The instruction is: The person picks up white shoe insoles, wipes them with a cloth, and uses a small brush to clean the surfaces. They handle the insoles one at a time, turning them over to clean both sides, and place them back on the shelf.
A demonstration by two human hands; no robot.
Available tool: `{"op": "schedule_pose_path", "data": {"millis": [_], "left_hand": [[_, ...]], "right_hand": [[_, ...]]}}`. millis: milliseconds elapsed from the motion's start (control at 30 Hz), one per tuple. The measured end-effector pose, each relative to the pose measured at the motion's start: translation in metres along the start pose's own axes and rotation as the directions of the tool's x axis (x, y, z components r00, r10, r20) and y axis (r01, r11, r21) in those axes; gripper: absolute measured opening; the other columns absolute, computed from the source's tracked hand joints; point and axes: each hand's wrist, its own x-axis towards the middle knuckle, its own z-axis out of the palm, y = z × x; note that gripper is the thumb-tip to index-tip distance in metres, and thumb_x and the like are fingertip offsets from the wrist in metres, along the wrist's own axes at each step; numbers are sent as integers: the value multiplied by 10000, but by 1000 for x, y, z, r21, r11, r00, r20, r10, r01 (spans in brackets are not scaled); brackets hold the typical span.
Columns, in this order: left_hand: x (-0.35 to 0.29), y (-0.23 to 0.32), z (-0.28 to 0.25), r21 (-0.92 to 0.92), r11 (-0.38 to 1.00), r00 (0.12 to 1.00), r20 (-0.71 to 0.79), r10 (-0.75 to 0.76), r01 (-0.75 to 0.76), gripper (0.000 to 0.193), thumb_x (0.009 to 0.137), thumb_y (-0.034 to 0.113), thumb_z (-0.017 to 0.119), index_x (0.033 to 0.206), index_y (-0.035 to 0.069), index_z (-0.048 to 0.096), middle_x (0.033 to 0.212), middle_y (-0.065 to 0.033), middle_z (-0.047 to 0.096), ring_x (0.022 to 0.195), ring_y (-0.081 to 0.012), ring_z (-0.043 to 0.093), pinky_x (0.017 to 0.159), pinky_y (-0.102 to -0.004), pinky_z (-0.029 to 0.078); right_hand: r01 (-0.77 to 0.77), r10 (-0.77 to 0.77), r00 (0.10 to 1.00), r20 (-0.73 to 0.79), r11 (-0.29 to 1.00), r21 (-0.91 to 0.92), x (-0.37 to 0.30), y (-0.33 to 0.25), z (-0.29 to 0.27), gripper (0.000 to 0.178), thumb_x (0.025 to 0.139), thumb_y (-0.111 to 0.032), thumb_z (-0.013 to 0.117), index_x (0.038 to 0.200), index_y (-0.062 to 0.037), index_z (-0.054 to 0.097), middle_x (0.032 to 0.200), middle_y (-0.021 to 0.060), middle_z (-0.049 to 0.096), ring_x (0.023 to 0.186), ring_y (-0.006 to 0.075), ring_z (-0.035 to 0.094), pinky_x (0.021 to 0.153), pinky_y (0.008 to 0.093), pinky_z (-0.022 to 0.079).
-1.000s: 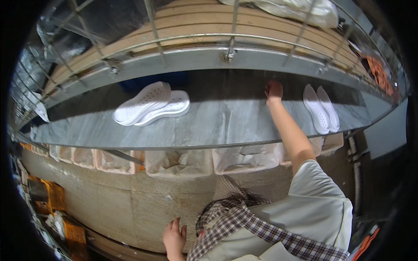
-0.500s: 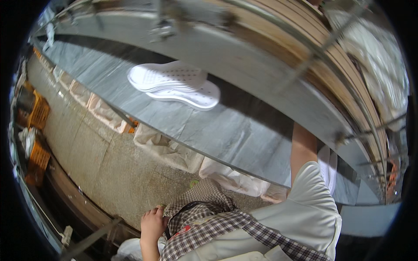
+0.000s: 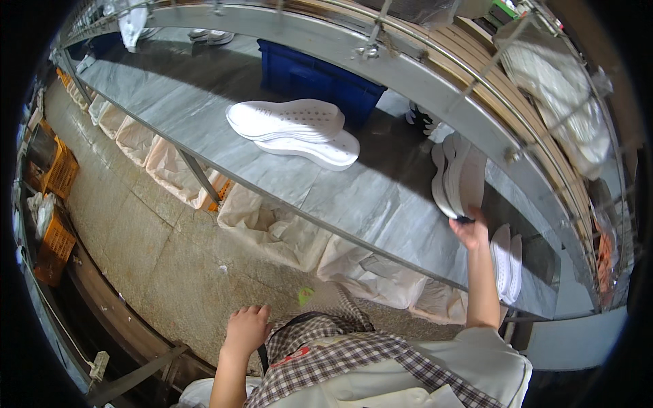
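Note:
My right hand (image 3: 471, 231) reaches over the grey marbled table and is closed on the near end of a pair of white shoe soles (image 3: 462, 173), partly in shadow. A small dark patch shows by its fingertips. My left hand (image 3: 248, 326) hangs beside the checked apron, its fingers loosely bent, with nothing seen in it. In the middle of the table lies another pair of white shoe soles (image 3: 286, 120), one stacked partly on the other, with small holes in the surface. A third white pair (image 3: 505, 265) stands right of my right forearm.
A blue crate (image 3: 320, 75) stands under the metal rail (image 3: 401, 61) at the table's back. Several bins with pale liners (image 3: 272, 224) line the near edge below. Orange crates (image 3: 58, 170) stand at the far left, across the floor.
My right hand has come out from under the shelf, bringing a pair of soles into view. The view has shifted, showing the blue crate. My left hand has moved up slightly.

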Motion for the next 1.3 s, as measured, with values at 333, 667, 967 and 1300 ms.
{"op": "schedule_pose_path", "data": {"millis": [333,667,967,1300], "left_hand": [[0,44,-34,-404,740,842,-303,446,-538,671,792,289,669,1344,57,367,1371,-215,362,1226,-374,418,1000,-432,382],[-113,-11,-39,-863,9,863,-505,12,-505,982,737,210,726,1418,-34,62,1417,-207,236,1308,-301,289,1073,-394,267],[-188,-73,-49,-607,-263,662,-675,-326,-750,586,783,0,635,1313,-2,384,1241,-105,497,1120,-240,507,972,-370,409],[-210,-66,-45,-741,-153,752,-613,-241,-654,651,699,76,733,1273,-12,439,1222,-101,537,1111,-235,527,952,-369,411]], "right_hand": [[-169,171,956,239,985,-33,-273,158,18,590,733,-150,634,1243,28,396,1162,186,515,1060,346,531,795,481,522],[417,-102,717,690,856,-307,-374,282,134,971,686,-117,726,1414,-15,91,1368,157,336,1273,259,352,1050,388,295],[520,-154,214,965,854,21,-411,311,189,1320,638,-611,736,1432,-60,-163,1508,202,74,1375,318,195,1104,444,196],[-105,468,95,879,883,-458,-363,294,226,777,839,-433,615,1394,-17,266,1362,124,409,1235,207,423,1041,356,347]]}}
